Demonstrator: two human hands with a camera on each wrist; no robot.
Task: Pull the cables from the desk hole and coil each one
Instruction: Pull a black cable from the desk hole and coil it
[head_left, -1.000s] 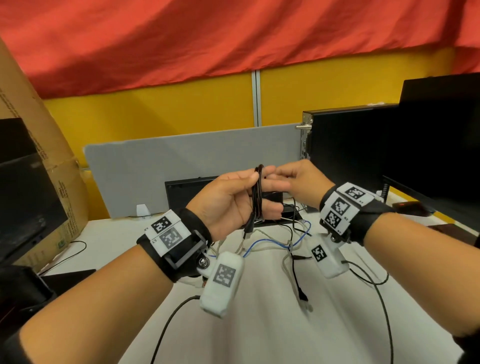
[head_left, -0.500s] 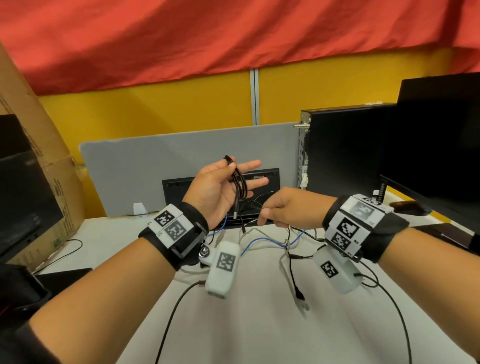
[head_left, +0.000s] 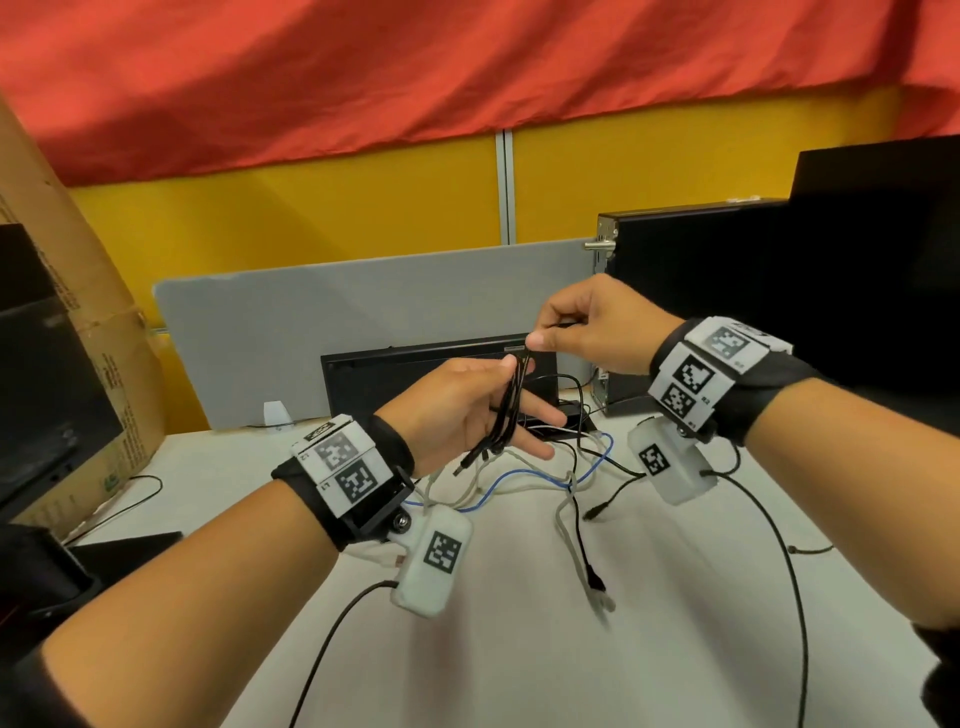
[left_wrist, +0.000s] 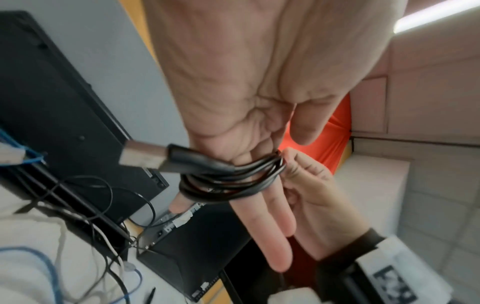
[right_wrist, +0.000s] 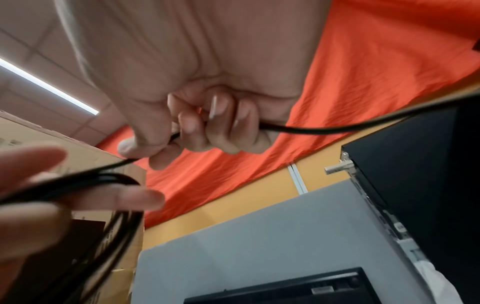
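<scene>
Black cable (head_left: 511, 402) — loops round straight left-hand fingers (head_left: 537, 413), free end pinched in curled right hand (head_left: 592, 325).

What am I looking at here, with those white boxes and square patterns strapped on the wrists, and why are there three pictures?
There is no machine: a person is working with bare hands and wearing cameras. The wide picture comes from a head camera looking down at the desk. The other two come from small cameras strapped under each wrist, looking along the palm to the fingers.

The left hand has a black cable wound in loops around its straight fingers; a USB plug sticks out of the coil. The right hand pinches the same cable's free stretch, seemingly winding it on.

On the desk lie loose cables: a blue cable, grey and white ones, and thin black ones. Behind stand a grey divider and a black computer.
</scene>
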